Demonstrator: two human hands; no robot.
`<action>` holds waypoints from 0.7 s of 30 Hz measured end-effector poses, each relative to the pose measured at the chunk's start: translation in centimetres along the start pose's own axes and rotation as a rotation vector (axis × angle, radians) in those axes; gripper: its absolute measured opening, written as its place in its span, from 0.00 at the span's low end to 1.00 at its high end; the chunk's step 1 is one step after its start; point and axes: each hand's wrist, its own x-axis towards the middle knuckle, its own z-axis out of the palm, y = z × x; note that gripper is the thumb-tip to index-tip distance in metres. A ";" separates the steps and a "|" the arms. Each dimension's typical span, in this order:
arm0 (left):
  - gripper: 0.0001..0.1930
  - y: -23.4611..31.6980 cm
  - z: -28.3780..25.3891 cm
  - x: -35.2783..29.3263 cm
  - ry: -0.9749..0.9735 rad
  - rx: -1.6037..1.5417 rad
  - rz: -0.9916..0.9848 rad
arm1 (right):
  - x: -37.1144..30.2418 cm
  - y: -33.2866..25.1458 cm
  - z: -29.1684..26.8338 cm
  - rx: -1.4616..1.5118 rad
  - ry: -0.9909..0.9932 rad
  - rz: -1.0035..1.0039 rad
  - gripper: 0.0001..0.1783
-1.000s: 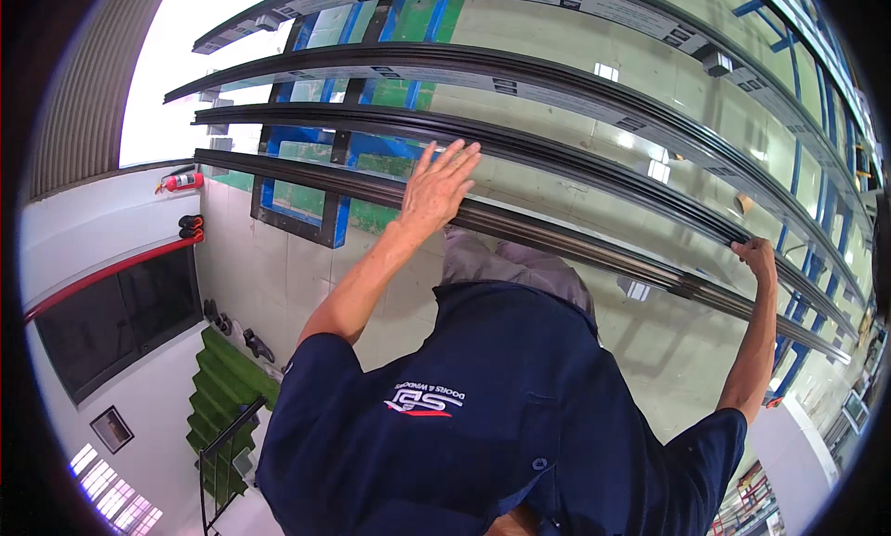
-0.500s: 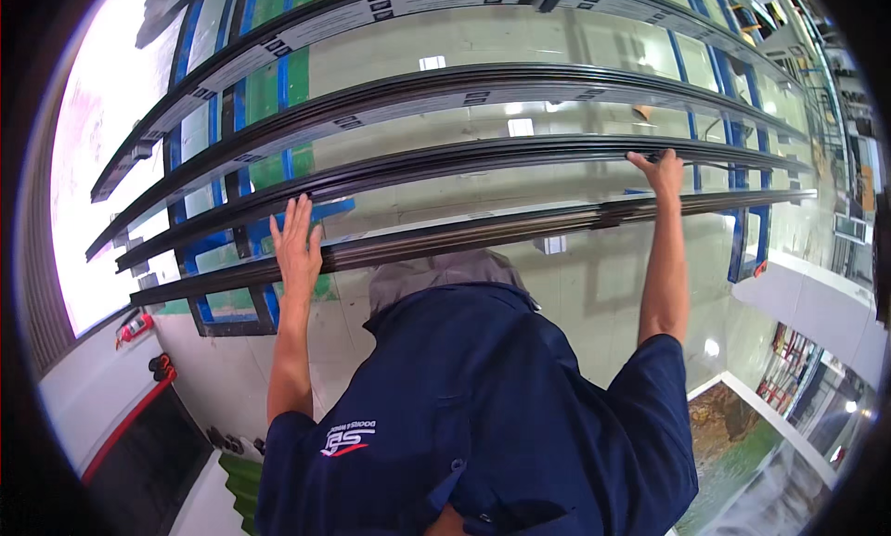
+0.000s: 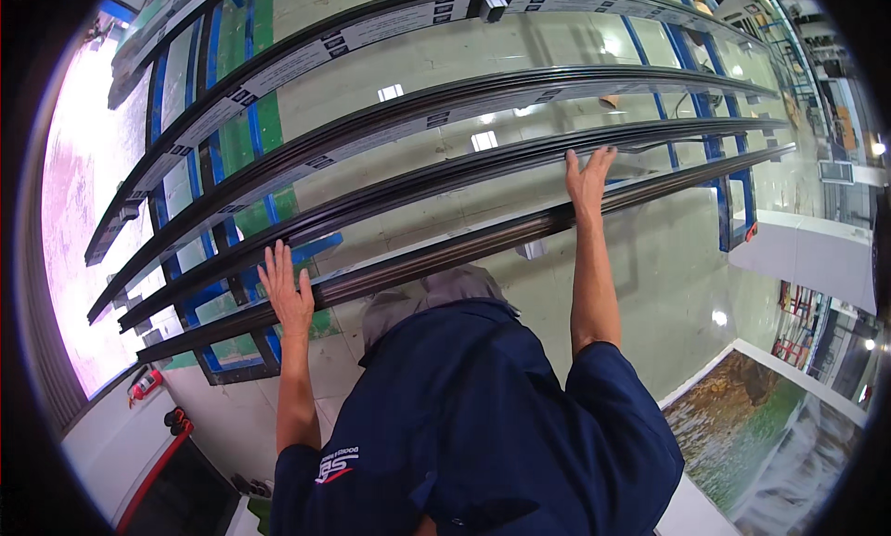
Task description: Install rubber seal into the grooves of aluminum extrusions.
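Note:
Several long dark metal profiles lie side by side across a blue-and-black rack. My left hand (image 3: 289,290) is over the left part of the nearest profile (image 3: 418,259), palm down with fingers outstretched. Its fingertips reach toward the second profile (image 3: 408,194). My right hand (image 3: 588,185) stretches past the nearest profile, fingers and thumb apart, with the tips at the near edge of the second profile. Whether the fingertips press on it or only hover, I cannot tell. Nothing is held in either hand.
Beyond lie a third profile (image 3: 445,107) and a farther one with pale labels (image 3: 380,24). Blue rack bars (image 3: 731,188) rise at the right. A fire extinguisher (image 3: 145,386) is at the lower left, and a white partition (image 3: 807,253) at the right.
My right hand has slid left along the second profile, its fingers now more spread. My left hand stays near the left part of the profiles. The whole view has tilted and shifted.

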 end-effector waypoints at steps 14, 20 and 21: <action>0.30 0.5 0.0 0.6 -0.018 0.001 -0.003 | 8.1 10.4 -2.3 1.014 0.409 0.621 0.24; 0.30 0.4 0.2 0.6 -0.013 0.008 -0.001 | 11.5 13.5 -3.8 1.101 0.457 0.846 0.25; 0.30 0.4 0.2 0.6 -0.017 0.011 -0.004 | 11.7 13.8 -3.7 1.104 0.460 0.844 0.25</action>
